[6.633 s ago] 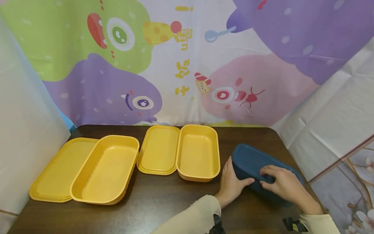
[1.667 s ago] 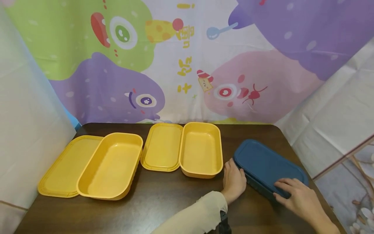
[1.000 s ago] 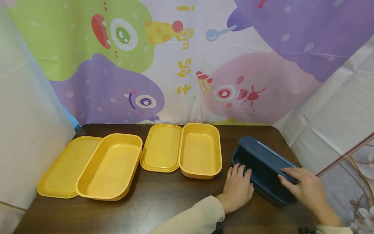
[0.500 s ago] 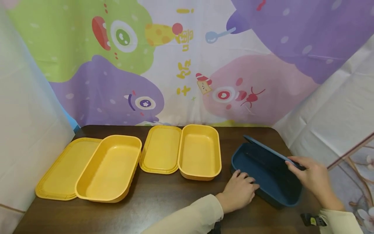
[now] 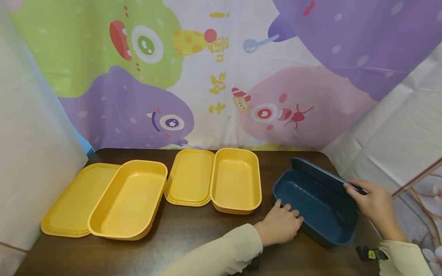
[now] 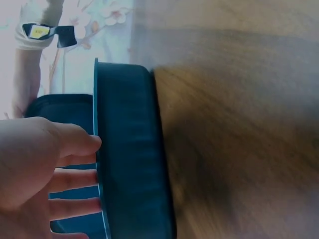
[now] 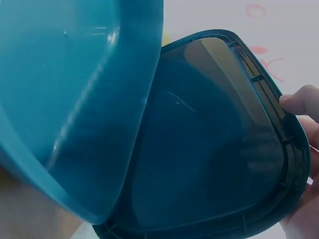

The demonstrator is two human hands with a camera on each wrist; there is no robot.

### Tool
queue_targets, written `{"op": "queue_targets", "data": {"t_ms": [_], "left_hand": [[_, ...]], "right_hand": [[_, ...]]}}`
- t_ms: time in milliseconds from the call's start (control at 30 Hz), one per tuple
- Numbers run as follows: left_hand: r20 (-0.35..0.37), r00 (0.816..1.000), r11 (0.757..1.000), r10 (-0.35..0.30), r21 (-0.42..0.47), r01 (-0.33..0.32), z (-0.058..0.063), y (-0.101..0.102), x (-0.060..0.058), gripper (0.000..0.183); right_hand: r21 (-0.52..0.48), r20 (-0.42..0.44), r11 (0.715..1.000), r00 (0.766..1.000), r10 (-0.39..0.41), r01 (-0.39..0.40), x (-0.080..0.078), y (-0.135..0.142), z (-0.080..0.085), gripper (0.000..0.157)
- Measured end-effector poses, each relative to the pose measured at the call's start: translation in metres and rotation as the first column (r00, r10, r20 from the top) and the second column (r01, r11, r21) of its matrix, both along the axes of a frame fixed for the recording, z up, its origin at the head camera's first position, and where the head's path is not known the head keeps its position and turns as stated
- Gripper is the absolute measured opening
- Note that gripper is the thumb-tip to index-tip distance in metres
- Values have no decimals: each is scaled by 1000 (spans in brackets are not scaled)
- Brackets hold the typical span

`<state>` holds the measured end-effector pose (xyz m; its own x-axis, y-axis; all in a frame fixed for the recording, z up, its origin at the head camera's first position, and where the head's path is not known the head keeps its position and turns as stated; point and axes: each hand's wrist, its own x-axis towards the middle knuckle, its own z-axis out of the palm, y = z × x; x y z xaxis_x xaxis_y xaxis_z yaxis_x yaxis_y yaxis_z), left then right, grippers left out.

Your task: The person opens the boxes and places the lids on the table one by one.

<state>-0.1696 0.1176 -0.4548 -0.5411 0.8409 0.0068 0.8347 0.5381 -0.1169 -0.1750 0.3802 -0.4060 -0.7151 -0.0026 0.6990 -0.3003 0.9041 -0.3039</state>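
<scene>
The dark blue rectangular container (image 5: pixel 319 230) stands uncovered at the right of the table, its inside bare. My left hand (image 5: pixel 281 226) rests fingers and thumb on the container's near rim; in the left wrist view the fingers (image 6: pixel 75 179) are extended and the thumb tip lies on the rim. The matching blue lid (image 5: pixel 312 171) is tilted up on edge along the container's far side. At the lid's right end, my right hand (image 5: pixel 376 205) pinches its edge. The right wrist view shows the lid's grooved underside (image 7: pixel 209 134) and the thumb (image 7: pixel 298 101) on its border.
Left of the container stand a smaller yellow container (image 5: pixel 236 180) and its yellow lid (image 5: pixel 190 176). Farther left a larger yellow container (image 5: pixel 129 199) overlaps another yellow lid (image 5: pixel 77 203). A cartoon-print curtain (image 5: pixel 221 130) hangs behind the brown table (image 5: pixel 203 237).
The lid sat on the blue container earlier; my right hand has lifted it and swung it up to the far right, uncovering the inside. My left hand stays at the near rim.
</scene>
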Motion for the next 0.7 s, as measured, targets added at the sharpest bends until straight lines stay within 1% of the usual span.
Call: {"op": "queue_targets", "data": {"t_ms": [67,233,333,433,533,600,700], "left_hand": [[-8,1000,1000,8,5,-8,1,-2,-1,33],[-71,996,998,54,34,-52,3,-6,-3,20],[-80,993,995,89,41,-86,4,-9,-6,18],[-78,989,992,125,45,-122,6,-14,-12,18],[-84,984,987,157,55,-153,10,-18,-18,18],[-76,983,984,168,68,-163,12,-20,-21,17],[-50,984,982,170,90,-165,13,-23,-26,18]], "right_hand": [[-24,11,1000,1000,-16,16,0,1,-1,17],[-82,22,994,997,-77,78,-2,4,-2,16],[-168,58,975,989,-138,146,-3,6,-4,16],[-258,125,939,971,-202,228,-4,9,-5,18],[-310,217,898,943,-254,313,-4,12,-8,24],[-336,289,862,913,-288,378,-5,14,-10,29],[-385,391,794,862,-321,471,-7,18,-14,37]]}}
